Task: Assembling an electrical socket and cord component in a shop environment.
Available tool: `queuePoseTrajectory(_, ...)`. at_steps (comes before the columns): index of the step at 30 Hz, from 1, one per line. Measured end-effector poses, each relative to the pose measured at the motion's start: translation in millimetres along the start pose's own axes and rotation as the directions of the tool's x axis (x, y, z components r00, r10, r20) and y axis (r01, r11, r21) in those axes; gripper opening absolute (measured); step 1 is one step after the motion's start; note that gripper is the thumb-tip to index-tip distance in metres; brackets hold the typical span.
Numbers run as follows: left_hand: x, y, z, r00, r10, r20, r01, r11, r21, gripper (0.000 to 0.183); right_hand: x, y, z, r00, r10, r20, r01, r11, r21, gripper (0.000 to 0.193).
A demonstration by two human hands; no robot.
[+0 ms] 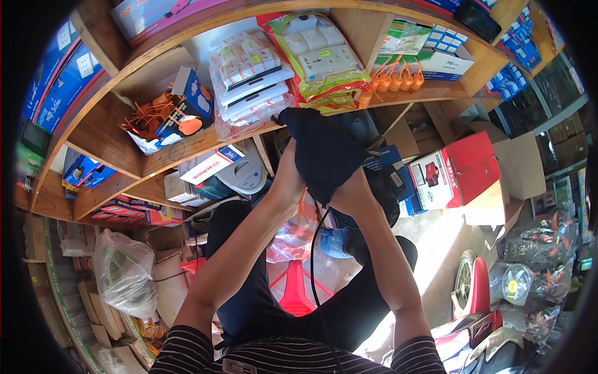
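Note:
A dark navy cloth (327, 149) hangs bunched in front of me, just below the edge of the wooden shelf, and both of my hands grip it. My left hand (294, 171) has it by the left side. On the right side, my right hand (349, 192) holds it lower down. The cloth covers most of my fingers. Just beyond the cloth on the shelf lie plastic-wrapped white packs (252, 78) and a red-and-yellow pack of white power strips (324, 56). A black cable (313, 249) runs down below my hands.
A wooden shelf (205, 142) curves across the front, with orange plug-like items (398, 78) and a box of orange corded items (165, 115). Red-and-white carton (445, 174) stands at right. A red stool (296, 290) shows between my legs; a motorbike (479, 330) is lower right.

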State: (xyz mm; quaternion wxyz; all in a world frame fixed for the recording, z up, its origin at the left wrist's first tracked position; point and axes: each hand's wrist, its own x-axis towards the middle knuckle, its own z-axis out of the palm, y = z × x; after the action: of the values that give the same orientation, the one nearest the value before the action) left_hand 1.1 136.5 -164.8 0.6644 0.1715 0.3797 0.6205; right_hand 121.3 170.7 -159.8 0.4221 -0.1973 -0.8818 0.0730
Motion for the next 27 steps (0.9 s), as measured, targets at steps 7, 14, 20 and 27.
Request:
queuePoseTrajectory(7,-3,15,1,0.982,0.043,0.183,-0.094,0.955,0.281,0.043,-6,0,-3,0.961,0.239,-0.137,-0.196,0.943,0.268,0.042)
queuePoseTrajectory(14,4,19,4,0.992,0.041,0.116,-0.069,0.966,0.249,0.054,-5,2,3,0.945,0.257,-0.204,-0.16,0.904,0.397,0.036)
queuePoseTrajectory(20,13,23,-8,0.98,0.128,0.15,-0.144,0.984,0.101,0.045,-14,-1,8,0.995,0.08,-0.062,-0.078,0.996,0.034,0.039)
queuePoseTrajectory(27,17,21,-8,0.964,0.137,0.229,-0.166,0.98,0.111,0.048,-29,8,-6,0.978,0.206,-0.043,-0.2,0.973,0.117,0.032)
